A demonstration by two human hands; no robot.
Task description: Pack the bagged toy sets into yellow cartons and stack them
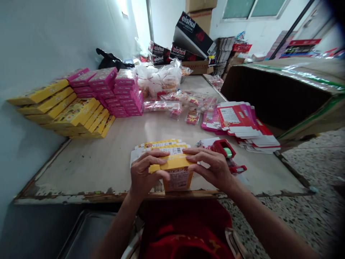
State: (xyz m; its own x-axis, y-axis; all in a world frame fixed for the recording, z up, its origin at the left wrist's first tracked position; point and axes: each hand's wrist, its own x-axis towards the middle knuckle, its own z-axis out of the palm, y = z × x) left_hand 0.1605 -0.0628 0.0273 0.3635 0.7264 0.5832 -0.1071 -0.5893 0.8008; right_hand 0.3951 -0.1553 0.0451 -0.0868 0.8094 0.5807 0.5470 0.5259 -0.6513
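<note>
A yellow printed carton [178, 177] stands upright near the table's front edge, its yellow top panel facing me. My left hand [147, 171] is closed on its left side, fingers over the top and thumb low on the front. My right hand [212, 165] grips the right end the same way, fingertips on the top edge. Just behind lie flat yellow cartons [161, 144], partly hidden by my hands. A red tape dispenser [223, 148] with a green-centred roll sits beyond my right hand.
Stacked yellow boxes [78, 115] and pink boxes [126, 91] stand at the left. Clear plastic packets [164, 106] lie mid-table. Flat red and pink cartons [237, 120] are piled at the right, beside a large open cardboard box [302, 72]. Black cartons [194, 34] stand behind.
</note>
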